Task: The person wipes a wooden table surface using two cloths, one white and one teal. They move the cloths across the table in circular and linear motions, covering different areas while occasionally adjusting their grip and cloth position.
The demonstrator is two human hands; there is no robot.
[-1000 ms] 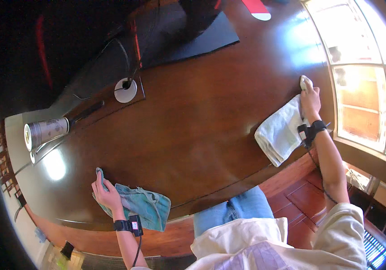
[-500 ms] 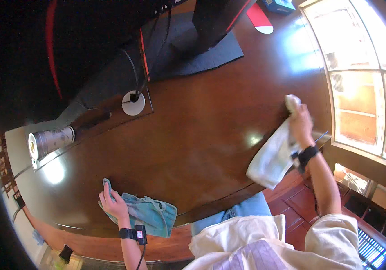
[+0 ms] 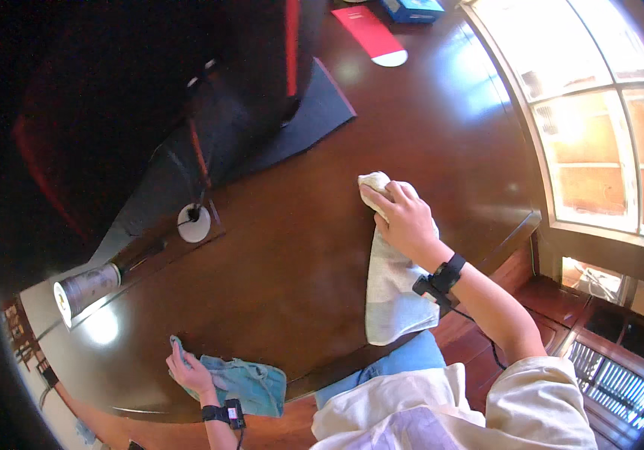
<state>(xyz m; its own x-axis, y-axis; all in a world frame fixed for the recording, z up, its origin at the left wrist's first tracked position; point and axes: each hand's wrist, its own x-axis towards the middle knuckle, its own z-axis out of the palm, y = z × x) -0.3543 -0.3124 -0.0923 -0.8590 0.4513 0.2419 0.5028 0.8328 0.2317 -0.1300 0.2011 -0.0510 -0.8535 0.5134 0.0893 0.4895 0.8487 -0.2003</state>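
Observation:
My right hand (image 3: 407, 223) grips a white cloth (image 3: 399, 289) and presses it on the dark brown desk (image 3: 284, 277). A bunched end of the cloth pokes out past my fingers; the rest trails back toward the desk's near edge. At the lower left, my left hand (image 3: 191, 373) is closed on a blue-green cloth (image 3: 248, 384). That cloth lies spread to the right of the hand at the near edge, with a small corner sticking up beyond the fingers. A black band with a small device sits on each wrist.
A large dark monitor (image 3: 134, 120) fills the upper left, above a dark mat (image 3: 303, 124). Cables pass through a white round grommet (image 3: 194, 223). A cylindrical canister (image 3: 87, 291) lies at the left. Far back are a red envelope (image 3: 367, 34) and a blue box (image 3: 413, 9). A window (image 3: 592, 127) borders the right.
My right hand has moved left across the desk with the white cloth. My left hand keeps its hold on the blue-green cloth. The whole view has shifted and turned.

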